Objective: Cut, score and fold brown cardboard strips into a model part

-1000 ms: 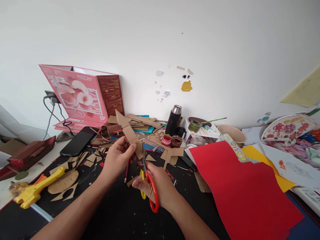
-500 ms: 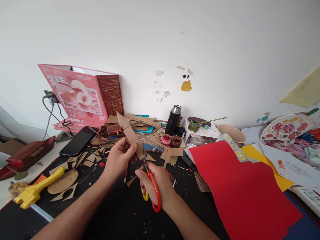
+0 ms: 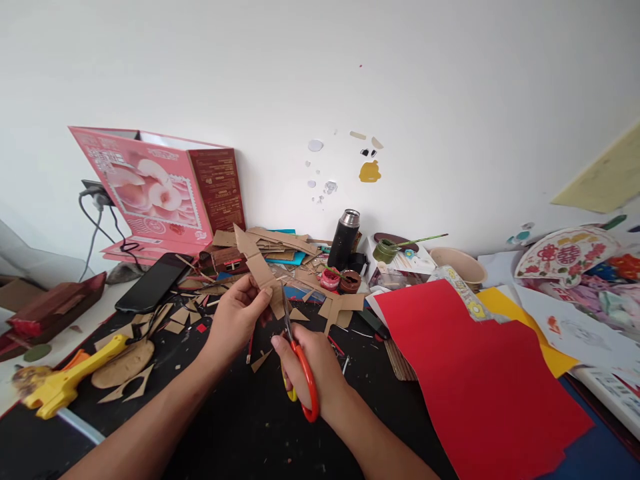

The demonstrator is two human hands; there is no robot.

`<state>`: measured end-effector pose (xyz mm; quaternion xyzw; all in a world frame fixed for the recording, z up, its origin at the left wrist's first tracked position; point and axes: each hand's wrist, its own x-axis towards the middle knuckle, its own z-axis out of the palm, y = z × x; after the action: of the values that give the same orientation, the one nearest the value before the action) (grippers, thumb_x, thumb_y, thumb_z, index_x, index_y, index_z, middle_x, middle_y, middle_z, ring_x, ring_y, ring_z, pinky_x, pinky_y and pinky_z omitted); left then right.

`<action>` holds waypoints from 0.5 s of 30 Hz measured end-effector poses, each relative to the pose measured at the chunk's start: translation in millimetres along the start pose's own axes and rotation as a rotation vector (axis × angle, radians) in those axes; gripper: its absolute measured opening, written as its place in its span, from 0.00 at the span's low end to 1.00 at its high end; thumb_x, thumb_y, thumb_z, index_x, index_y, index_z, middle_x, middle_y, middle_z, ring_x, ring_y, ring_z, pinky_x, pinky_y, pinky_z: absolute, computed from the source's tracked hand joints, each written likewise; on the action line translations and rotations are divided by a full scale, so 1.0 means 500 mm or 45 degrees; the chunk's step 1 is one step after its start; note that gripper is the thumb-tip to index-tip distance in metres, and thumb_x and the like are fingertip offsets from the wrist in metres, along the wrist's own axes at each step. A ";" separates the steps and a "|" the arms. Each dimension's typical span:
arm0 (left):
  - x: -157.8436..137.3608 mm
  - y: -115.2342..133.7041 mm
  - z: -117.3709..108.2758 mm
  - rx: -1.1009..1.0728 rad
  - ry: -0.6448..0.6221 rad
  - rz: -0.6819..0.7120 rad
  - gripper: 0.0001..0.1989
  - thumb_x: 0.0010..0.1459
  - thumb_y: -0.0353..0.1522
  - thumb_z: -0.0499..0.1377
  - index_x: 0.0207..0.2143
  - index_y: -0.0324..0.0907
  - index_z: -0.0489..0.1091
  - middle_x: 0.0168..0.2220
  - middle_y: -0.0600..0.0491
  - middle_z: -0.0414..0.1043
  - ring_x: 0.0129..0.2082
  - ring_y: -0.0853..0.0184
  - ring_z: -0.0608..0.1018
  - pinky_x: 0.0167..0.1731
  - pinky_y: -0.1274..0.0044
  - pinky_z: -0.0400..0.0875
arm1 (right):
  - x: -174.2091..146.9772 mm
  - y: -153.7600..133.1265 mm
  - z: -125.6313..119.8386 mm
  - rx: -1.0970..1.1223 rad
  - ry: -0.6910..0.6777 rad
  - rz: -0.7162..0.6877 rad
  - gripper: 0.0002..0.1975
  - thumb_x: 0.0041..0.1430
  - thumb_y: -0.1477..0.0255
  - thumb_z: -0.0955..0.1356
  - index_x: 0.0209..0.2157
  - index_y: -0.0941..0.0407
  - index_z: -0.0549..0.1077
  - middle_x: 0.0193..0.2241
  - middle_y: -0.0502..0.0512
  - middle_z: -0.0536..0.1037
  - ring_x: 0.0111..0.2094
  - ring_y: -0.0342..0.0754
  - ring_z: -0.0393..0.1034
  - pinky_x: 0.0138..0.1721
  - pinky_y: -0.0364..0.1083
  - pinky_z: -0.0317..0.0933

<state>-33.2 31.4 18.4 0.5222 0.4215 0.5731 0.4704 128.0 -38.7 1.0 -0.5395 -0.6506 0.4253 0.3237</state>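
My left hand (image 3: 234, 317) pinches a strip of brown cardboard (image 3: 257, 265) between thumb and fingers. The strip slants up to the left and ends in a pointed tip. In my right hand (image 3: 315, 367) is a pair of scissors (image 3: 311, 393) with red and yellow handles. Their blades point upward and lie against the right edge of the cardboard, close to my left thumb. Whether the blades are apart at the cut is too small to tell. Cardboard offcuts (image 3: 340, 308) lie on the black table just beyond the scissors.
A yellow glue gun (image 3: 75, 383) and a black phone (image 3: 153, 283) lie at left. A pink box (image 3: 160, 190) stands behind. Near the wall are a black flask (image 3: 345, 240), paint jars (image 3: 350, 283) and a green paint jar (image 3: 385, 251). Red paper (image 3: 480, 380) covers the right.
The whole view has shifted slightly. The scissor blades now sit a little more upright at the cardboard's edge. Both hands keep their hold.
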 end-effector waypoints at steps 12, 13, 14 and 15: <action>0.000 -0.015 0.000 -0.058 0.005 -0.025 0.19 0.54 0.46 0.73 0.33 0.43 0.73 0.24 0.57 0.74 0.17 0.70 0.73 0.17 0.78 0.67 | 0.000 0.007 0.012 -0.022 0.056 0.032 0.20 0.75 0.53 0.67 0.35 0.52 0.73 0.18 0.49 0.73 0.19 0.48 0.73 0.24 0.43 0.59; 0.000 -0.015 0.001 -0.062 0.004 -0.029 0.19 0.54 0.46 0.73 0.33 0.43 0.73 0.24 0.57 0.74 0.17 0.69 0.73 0.17 0.78 0.67 | 0.002 0.009 0.014 -0.024 0.054 0.027 0.20 0.75 0.53 0.67 0.35 0.52 0.73 0.18 0.49 0.73 0.19 0.48 0.73 0.23 0.43 0.59; 0.000 -0.014 0.001 -0.066 0.004 -0.033 0.19 0.54 0.47 0.73 0.33 0.43 0.72 0.24 0.57 0.74 0.17 0.69 0.74 0.17 0.78 0.67 | 0.004 0.011 0.015 -0.028 0.051 0.023 0.20 0.75 0.53 0.67 0.34 0.52 0.73 0.18 0.48 0.73 0.19 0.48 0.72 0.23 0.43 0.59; 0.000 -0.014 0.002 -0.068 0.004 -0.038 0.19 0.54 0.47 0.73 0.33 0.43 0.72 0.24 0.57 0.74 0.17 0.69 0.74 0.17 0.78 0.67 | 0.005 0.014 0.016 -0.033 0.051 0.019 0.20 0.75 0.52 0.68 0.34 0.52 0.73 0.17 0.48 0.72 0.19 0.48 0.72 0.23 0.43 0.58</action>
<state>-31.7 33.0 11.6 0.5021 0.4145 0.5779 0.4921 123.4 -37.3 -8.7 -0.5568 -0.6455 0.4084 0.3264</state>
